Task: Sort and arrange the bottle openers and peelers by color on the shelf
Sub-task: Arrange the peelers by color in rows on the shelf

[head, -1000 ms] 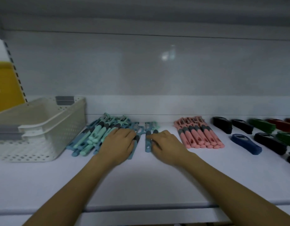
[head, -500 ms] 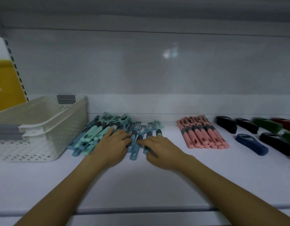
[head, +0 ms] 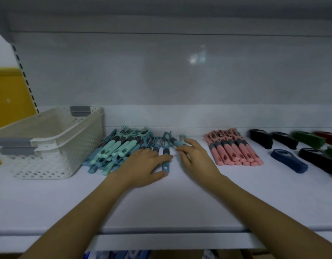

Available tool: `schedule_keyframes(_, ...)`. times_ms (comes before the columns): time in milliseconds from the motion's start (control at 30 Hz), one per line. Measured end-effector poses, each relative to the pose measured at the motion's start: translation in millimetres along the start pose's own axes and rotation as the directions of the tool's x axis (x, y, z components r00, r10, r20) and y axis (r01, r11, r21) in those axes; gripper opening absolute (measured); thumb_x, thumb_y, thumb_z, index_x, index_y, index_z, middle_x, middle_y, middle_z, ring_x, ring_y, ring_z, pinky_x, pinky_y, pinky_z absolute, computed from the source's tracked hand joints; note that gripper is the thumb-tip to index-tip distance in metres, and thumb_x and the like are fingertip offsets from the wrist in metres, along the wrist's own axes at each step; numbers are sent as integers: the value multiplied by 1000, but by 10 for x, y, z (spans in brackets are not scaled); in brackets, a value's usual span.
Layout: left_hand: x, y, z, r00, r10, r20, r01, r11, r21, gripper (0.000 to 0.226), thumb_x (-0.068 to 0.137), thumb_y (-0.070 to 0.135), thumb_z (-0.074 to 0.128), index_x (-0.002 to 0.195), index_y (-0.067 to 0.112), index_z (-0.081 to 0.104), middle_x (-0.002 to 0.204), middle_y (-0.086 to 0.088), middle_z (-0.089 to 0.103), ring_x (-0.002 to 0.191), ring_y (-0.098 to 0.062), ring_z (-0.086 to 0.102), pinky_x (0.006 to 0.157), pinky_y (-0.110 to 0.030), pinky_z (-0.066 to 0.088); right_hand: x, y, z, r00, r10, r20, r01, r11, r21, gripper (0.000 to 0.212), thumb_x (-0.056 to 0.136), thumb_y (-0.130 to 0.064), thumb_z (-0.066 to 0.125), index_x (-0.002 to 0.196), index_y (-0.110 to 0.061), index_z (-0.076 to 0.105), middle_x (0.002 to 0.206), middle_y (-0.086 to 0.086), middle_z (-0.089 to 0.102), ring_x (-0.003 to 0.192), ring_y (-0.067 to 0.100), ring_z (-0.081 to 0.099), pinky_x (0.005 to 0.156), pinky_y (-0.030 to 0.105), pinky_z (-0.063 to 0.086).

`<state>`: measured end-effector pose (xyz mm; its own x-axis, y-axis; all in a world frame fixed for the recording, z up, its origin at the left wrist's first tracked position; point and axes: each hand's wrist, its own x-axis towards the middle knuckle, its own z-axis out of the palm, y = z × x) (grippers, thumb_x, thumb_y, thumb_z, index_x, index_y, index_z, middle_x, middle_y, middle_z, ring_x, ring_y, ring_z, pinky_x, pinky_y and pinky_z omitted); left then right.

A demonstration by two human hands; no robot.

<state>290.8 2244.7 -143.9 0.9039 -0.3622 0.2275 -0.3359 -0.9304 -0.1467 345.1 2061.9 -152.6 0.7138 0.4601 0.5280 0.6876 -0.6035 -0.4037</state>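
Peelers: slim teal plastic handles, grey collars

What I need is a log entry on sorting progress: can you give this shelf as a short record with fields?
left hand: flat on the blue-teal peeler pile
right hand: touching one teal peeler; grip blurred
pink peelers: neat row, right of the hands
bottle openers: black, green, red, blue, far right
white basket: left end of shelf

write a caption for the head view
Left hand rests on teal plastic peelers; right hand touches one near pink plastic peelers.
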Motion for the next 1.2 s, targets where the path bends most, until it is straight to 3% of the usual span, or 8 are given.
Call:
schedule_keyframes(200,34,22,126,977,-2,-213,-7,999,-39,50,91,37,23,114,20,65,85,-8,63,75,-28,57,63,-30,40,-39,76,-200,957,164,-238,-120,975,190,27,92,0,49,116,-3,60,106,14,66,80,14,53,67,10,33)
schedule_keyframes(333,97,59,108,944,-153,-291,84,968,-237,40,98,33,35,119,15,63,101,-12,65,92,-31,59,77,-37,49,-74,198,-493,911,169,-376,-128,983,133,28,91,0,51,117,-3,61,106,14,67,73,15,57,66,5,38)
schedule_keyframes(400,171,103,73,911,-188,-366,92,960,-263,30,97,18,45,121,12,63,104,-13,65,96,-32,59,81,-37,48,-154,319,-661,908,192,-372,-164,981,106,31,91,0,49,120,-7,60,112,15,65,88,26,62,78,20,45)
schedule_keyframes(500,306,242,-1,876,-184,-446,63,960,-273,28,89,12,50,109,5,69,90,-16,69,81,-33,64,71,-34,50,-334,602,-862,917,152,-369,-202,974,-100,38,90,1,50,126,-11,57,96,18,66,78,32,61,67,38,50)
schedule_keyframes(700,734,808,-102,806,-117,-580,-76,952,-298,29,86,19,49,96,3,70,77,-13,71,65,-29,65,57,-32,51,-652,912,-896,969,235,-83,-248,943,-221,32,89,-12,52,119,-18,61,112,10,66,93,31,62,74,26,44)
schedule_keyframes(833,1010,1155,-33,878,-280,-389,93,896,-434,30,98,26,43,117,6,56,105,-16,65,94,-32,60,79,-38,46,-708,981,-862,989,128,-75,-142,962,-232,37,74,8,63,109,-2,67,108,18,67,90,36,65,81,31,49)
schedule_keyframes(1033,1046,1206,38,890,-292,-351,118,889,-442,29,99,27,40,113,5,51,104,-15,62,92,-29,59,72,-34,42,-696,977,-882,962,168,-215,-192,977,-96,34,86,4,55,118,-4,62,134,10,53,121,27,53,99,24,35)
schedule_keyframes(1200,852,991,-6,949,-197,-248,135,960,-246,28,101,25,33,119,4,42,102,-15,59,87,-30,56,65,-30,32,-608,843,-873,954,90,-285,-117,990,-79,32,83,9,57,111,-3,67,128,12,57,114,31,58,99,27,39)
